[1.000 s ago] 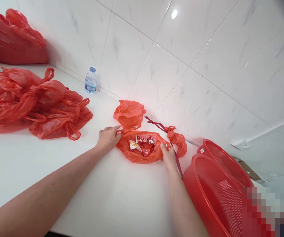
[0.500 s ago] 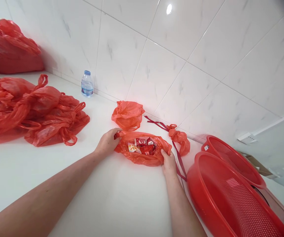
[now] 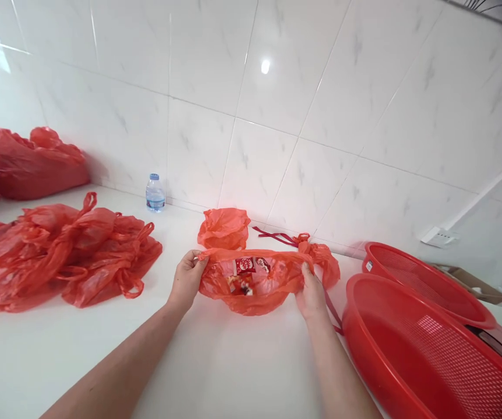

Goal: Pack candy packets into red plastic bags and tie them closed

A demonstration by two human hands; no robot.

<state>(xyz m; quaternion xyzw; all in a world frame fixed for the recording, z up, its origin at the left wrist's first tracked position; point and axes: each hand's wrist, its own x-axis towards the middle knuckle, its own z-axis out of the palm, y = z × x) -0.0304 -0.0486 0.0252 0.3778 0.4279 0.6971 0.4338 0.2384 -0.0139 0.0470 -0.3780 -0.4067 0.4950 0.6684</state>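
Observation:
A small red plastic bag (image 3: 251,285) with red and white wrapped sweets inside hangs a little above the white counter (image 3: 216,361). My left hand (image 3: 186,280) grips its left edge and my right hand (image 3: 311,294) grips its right edge, stretching the bag between them. Just behind it lie a crumpled red bag (image 3: 223,228) and another knotted red bag (image 3: 321,257) with a dark red ribbon (image 3: 272,235).
A pile of tied red bags (image 3: 63,253) covers the counter's left side, with a larger red bag (image 3: 30,163) against the tiled wall. A small water bottle (image 3: 155,192) stands by the wall. Two red mesh baskets (image 3: 430,343) sit at the right.
Both hands have closed on the bag's edges and lifted it off the counter, pulling it taut. The camera has tilted up and back.

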